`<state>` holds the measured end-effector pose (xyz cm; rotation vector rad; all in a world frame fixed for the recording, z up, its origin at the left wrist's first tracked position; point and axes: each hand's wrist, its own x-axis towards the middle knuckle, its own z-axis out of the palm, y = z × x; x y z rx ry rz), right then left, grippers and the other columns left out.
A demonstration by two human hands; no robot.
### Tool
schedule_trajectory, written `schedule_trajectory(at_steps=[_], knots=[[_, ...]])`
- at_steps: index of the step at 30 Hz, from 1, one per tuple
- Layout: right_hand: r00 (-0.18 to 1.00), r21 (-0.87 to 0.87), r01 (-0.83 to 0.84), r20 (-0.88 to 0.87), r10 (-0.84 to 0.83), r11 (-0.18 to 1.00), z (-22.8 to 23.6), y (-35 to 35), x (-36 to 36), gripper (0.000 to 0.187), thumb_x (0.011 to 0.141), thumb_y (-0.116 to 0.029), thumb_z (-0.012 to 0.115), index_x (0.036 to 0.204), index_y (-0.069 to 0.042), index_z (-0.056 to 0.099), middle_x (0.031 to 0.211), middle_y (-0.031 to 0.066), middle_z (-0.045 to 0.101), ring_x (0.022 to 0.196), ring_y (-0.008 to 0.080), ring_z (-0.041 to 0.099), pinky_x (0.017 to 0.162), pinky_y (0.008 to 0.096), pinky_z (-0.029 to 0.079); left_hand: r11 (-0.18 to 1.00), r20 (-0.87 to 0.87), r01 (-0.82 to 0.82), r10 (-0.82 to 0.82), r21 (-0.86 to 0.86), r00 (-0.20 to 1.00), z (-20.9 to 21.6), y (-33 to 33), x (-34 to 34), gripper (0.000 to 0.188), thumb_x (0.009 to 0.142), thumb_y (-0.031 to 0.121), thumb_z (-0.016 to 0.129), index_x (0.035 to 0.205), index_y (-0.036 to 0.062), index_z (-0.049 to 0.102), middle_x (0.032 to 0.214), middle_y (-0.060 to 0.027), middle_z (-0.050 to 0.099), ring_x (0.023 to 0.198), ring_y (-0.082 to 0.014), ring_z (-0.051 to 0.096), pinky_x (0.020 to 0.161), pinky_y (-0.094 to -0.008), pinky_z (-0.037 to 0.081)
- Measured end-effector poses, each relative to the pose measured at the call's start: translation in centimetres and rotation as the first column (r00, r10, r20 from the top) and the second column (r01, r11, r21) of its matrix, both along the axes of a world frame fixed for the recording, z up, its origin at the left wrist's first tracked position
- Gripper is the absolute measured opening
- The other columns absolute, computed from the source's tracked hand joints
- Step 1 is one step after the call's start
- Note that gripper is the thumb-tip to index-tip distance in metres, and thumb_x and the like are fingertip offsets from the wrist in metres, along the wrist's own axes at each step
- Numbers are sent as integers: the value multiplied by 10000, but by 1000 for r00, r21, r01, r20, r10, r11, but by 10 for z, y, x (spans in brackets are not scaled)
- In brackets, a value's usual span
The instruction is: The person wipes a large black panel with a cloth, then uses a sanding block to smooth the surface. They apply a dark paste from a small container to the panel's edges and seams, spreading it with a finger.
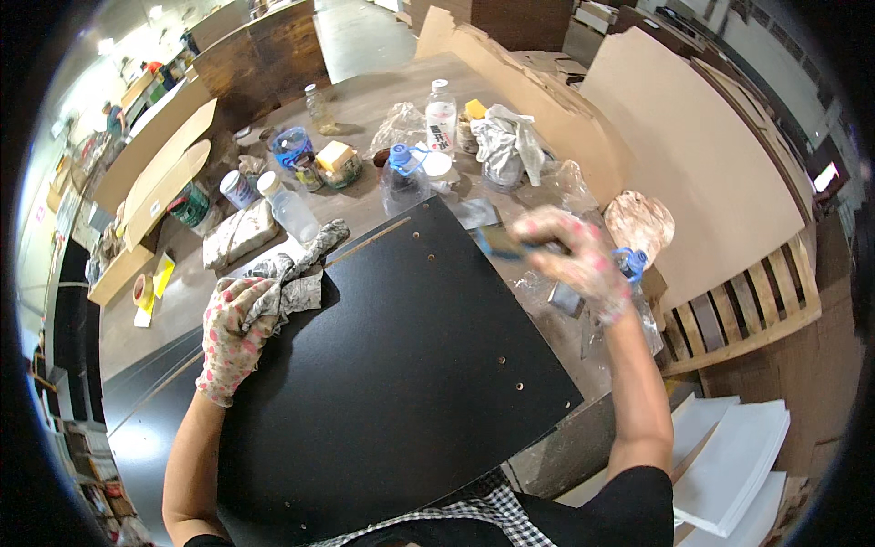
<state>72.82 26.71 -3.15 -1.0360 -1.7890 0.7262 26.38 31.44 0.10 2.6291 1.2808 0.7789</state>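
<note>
Head view, looking down at my bench point(365, 105). A black panel point(401, 365) with small drilled holes lies flat across the centre and runs toward 6 o'clock, where it meets my checked apron.

My left hand point(235, 335), in a pink-spotted glove, sits at the panel's 9 o'clock edge. Its fingers are curled tight on a crumpled grey rag point(296, 269), which trails off toward 12 o'clock over the panel's corner.

My right hand point(572, 255), smeared with pale residue, hovers past the panel's 2 o'clock corner. It is closed around a thin dark tool with a blue part point(501, 244) pointing toward 9 o'clock; motion blur hides what kind of tool it is. Just beyond the hand, at 3 o'clock, stands a bottle with a blue cap point(631, 263).

At 12 o'clock of the panel the bench carries clutter: a clear bottle with a white cap point(290, 208), a clear jug with a blue handle point(403, 178), a labelled plastic bottle point(441, 118), a small white tub point(238, 189), a yellow block point(334, 155) and crumpled plastic bags point(503, 146).

A large sheet of brown board point(702, 155) leans at 2 o'clock; white boards point(729, 456) are stacked at 4 o'clock.
</note>
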Motion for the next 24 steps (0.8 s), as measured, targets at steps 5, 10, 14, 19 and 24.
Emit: schedule_trajectory(at_steps=[5, 10, 14, 19, 24], knots=[[989, -27, 114, -91, -116, 993, -26, 74, -35, 259, 900, -75, 731, 1153, -56, 678, 1109, 39, 648, 953, 112, 616, 788, 253, 537, 999, 6, 16, -17, 44, 1000, -1, -1, 6, 403, 735, 67, 712, 1135, 18, 698, 1104, -153, 680, 1013, -356, 608, 904, -418, 488], [996, -30, -79, 30, 80, 996, -3, 28, -8, 275, 861, -102, 737, 1124, -49, 677, 1103, 71, 673, 1067, 172, 641, 958, 334, 525, 1000, -7, -7, 7, 3, 1000, -2, 0, 1, 419, 726, 82, 718, 1140, 15, 698, 1100, -159, 678, 1023, -362, 601, 915, -426, 481], [957, -125, -188, -247, 153, 974, 10, 6, 3, 301, 838, -135, 776, 1114, -59, 683, 1118, 58, 695, 1065, 147, 640, 958, 353, 526, 999, 24, 32, -33, 25, 999, -6, 2, -1, 413, 725, 87, 731, 1132, 22, 699, 1111, -155, 675, 1039, -359, 605, 929, -427, 479], [992, 11, 72, -108, -70, 997, -18, 77, -36, 273, 884, -135, 748, 1145, -86, 685, 1045, 45, 697, 875, 137, 666, 797, 289, 562, 997, -7, 40, -40, 68, 999, -6, 1, 1, 428, 734, 94, 743, 1154, 30, 690, 1134, -151, 672, 1063, -355, 609, 942, -426, 475], [997, -97, -55, -66, 48, 994, -13, 34, -8, 281, 837, -128, 781, 1104, -82, 707, 1081, 66, 700, 1028, 180, 666, 932, 333, 534, 997, -14, 35, -34, 70, 999, -7, 2, -1, 431, 737, 78, 731, 1164, 35, 687, 1155, -150, 668, 1067, -354, 612, 957, -428, 473]])
